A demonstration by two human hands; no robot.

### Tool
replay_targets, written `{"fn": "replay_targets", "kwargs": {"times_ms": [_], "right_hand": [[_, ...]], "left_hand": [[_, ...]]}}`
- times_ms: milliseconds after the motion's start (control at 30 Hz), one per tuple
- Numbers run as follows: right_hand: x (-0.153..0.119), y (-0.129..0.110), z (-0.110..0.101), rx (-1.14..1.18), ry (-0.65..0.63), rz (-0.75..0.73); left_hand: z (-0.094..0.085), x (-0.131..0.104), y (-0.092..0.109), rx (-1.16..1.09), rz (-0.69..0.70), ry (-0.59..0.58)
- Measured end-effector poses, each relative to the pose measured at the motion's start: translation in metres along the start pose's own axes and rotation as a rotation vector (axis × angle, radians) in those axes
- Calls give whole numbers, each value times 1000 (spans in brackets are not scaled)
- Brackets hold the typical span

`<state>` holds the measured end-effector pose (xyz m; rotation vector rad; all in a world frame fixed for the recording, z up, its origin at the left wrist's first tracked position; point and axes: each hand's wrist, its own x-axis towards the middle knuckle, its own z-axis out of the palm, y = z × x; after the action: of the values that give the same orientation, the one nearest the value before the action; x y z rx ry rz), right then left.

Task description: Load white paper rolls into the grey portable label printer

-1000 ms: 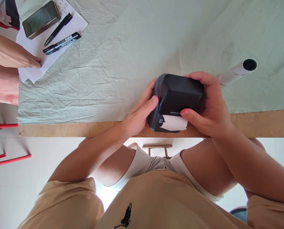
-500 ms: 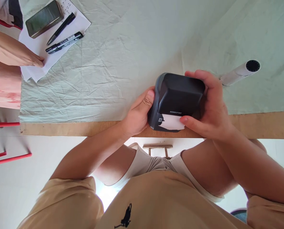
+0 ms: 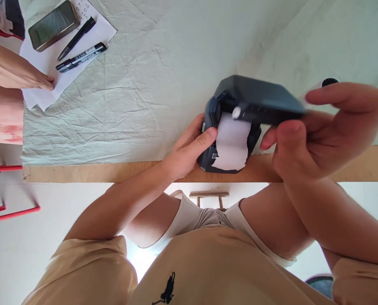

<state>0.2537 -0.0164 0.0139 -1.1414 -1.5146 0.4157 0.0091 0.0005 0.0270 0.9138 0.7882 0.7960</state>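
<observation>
A dark label printer (image 3: pixel 209 159) is held above the table's front edge, its black lid (image 3: pixel 262 99) swung up. Inside it lies a white paper roll (image 3: pixel 232 142), the torn end hanging over the front. My left hand (image 3: pixel 192 148) wraps round the printer's left side, thumb on its rim. At the lid's right edge is my right hand (image 3: pixel 319 135), slightly blurred, with the thumb and fingers closed on the lid. Behind that hand a white cylinder (image 3: pixel 316 87) with a dark end is partly hidden.
At the upper left, white papers (image 3: pixel 60 84) carry a phone (image 3: pixel 54 25), a black pen (image 3: pixel 76 39) and a black marker (image 3: pixel 81 57). Another person's hand (image 3: pixel 33 76) rests on them. The table (image 3: pixel 144 84) has a pale green cloth and a wooden front edge.
The printer's lid has swung up, exposing the paper roll. My right hand has moved from the printer's right side and front paper to the raised lid. My left hand keeps its hold.
</observation>
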Motion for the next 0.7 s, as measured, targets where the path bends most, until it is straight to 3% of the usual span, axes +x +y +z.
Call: {"fn": "replay_targets", "kwargs": {"times_ms": [100,300,467,567,700], "right_hand": [[13,-20,4,-122,169,-161],[27,-38,-15,-492,-218,-269],[29,-40,-26,-546,-500,-121],[32,-36,-26,-453,-563,-130],[32,-39,-33,-307,-535,-135]], "left_hand": [[0,-1,1,-2,-2,-4],[-2,-1,-1,42,15,-20],[-6,0,-4,40,32,-35],[-7,0,-4,67,21,-47],[-6,1,-3,82,99,-6]]}}
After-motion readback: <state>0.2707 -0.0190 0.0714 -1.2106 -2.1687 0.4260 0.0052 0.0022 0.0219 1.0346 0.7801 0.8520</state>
